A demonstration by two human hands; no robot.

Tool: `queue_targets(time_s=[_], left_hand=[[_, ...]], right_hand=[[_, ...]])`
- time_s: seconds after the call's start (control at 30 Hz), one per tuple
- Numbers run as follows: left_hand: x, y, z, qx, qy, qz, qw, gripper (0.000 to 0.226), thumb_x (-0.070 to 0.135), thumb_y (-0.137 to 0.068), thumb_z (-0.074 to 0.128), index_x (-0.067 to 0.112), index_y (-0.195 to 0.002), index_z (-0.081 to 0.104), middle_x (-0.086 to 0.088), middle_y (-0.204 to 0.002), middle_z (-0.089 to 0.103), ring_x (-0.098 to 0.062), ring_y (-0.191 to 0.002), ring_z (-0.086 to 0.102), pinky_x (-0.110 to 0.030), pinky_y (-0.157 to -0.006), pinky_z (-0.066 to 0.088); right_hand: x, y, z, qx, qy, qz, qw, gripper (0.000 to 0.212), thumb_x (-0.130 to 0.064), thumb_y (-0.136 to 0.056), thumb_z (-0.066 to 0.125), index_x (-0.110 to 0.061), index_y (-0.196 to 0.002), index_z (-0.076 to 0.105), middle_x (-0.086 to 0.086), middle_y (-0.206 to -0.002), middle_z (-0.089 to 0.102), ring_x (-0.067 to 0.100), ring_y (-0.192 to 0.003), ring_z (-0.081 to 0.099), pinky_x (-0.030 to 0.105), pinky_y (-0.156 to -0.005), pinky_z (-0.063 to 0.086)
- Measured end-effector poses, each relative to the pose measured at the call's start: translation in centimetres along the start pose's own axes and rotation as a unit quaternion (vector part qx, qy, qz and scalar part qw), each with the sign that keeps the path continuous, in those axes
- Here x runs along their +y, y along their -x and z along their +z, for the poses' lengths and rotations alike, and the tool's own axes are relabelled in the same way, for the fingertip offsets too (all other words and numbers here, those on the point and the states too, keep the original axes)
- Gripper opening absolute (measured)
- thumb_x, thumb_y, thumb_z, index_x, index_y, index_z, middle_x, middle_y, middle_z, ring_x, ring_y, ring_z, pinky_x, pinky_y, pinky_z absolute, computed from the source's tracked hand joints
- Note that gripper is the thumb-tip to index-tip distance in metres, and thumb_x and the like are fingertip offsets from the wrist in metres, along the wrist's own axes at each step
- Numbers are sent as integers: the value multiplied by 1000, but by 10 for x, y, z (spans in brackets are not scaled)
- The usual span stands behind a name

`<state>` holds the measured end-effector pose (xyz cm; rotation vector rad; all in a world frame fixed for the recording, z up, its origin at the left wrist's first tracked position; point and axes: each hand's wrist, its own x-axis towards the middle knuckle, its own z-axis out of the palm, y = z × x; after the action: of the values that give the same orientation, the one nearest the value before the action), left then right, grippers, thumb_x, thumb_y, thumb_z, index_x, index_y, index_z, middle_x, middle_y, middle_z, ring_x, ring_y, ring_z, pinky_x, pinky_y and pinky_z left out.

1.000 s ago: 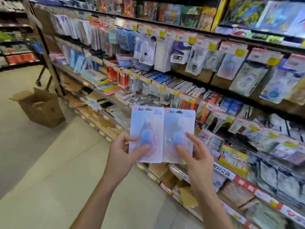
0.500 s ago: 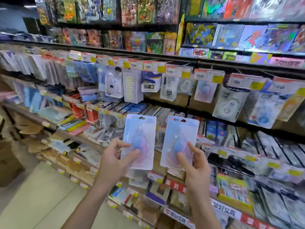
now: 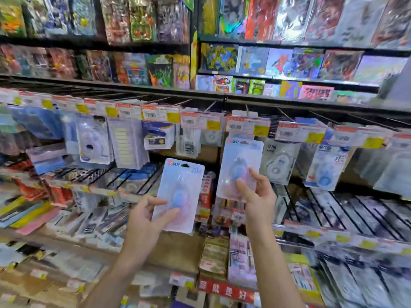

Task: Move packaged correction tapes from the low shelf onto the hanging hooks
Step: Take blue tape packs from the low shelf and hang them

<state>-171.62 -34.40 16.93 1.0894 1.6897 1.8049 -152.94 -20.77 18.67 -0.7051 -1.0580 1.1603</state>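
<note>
Near, lower centre: left hand (image 3: pixel 148 215) pinching left pack (image 3: pixel 179 194) of correction tape, thumb on the front blister, fingers curled behind, held low & well short of the hooks. Right of centre: right hand (image 3: pixel 258 192) clamped same way on right pack (image 3: pixel 240 168), raised higher, top edge just under a price tag (image 3: pixel 248 125) w/ its hook (image 3: pixel 246 108) behind, mid-frame. Probably hanging right pack first. Best done by gripping low, keeping card upright, lining hang-hole w/ hook tip, then sliding straight back. Hole itself too blurred to see. Risk: snagging the tag or neighbouring packs (image 3: pixel 279 163) just beside.
</note>
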Motion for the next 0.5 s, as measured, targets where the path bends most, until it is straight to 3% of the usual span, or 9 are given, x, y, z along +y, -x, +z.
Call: queue_targets(time_s=[0.1,0.23,0.27,0.37,0.5], left_hand=[[-7,-18,13,-20,14,-7,1000,40,16,-65,92,13,-91,62,-5,-93,72,-7,-80,69,-22,-66,55],[-16,-42,25,-42,43,-13,998,35,16,-71,87,10,-94,62,-12,-98,71,-22,-89,69,-38,-74,58],[-16,-47,29,-45,53,-22,997,32,13,-73,84,8,-95,61,-11,-98,71,-22,-87,70,-38,-70,58],[-15,-63,37,-51,105,-56,992,26,1,-79,77,4,-96,58,-7,-94,75,-18,-73,72,-32,-53,57],[-18,-81,43,-62,131,-55,988,32,12,-69,82,11,-91,60,-7,-92,76,-23,-78,70,-38,-61,52]], right_hand=[[-2,-10,2,6,26,-27,999,28,-4,-87,73,-25,-104,66,-18,-117,64,-22,-100,57,14,-87,51],[1,-22,1,13,47,-35,998,28,-9,-85,76,-29,-103,69,-21,-111,71,-6,-111,62,31,-100,50],[2,-25,1,17,52,-37,998,29,-10,-84,77,-30,-104,69,-23,-111,71,-4,-113,62,32,-101,50],[1,-31,0,10,72,-55,996,29,-11,-85,77,-30,-105,69,-23,-114,70,-1,-115,62,31,-100,49],[-2,-44,3,0,78,-64,995,26,-9,-86,75,-28,-103,68,-27,-111,70,-3,-113,62,28,-98,50]])
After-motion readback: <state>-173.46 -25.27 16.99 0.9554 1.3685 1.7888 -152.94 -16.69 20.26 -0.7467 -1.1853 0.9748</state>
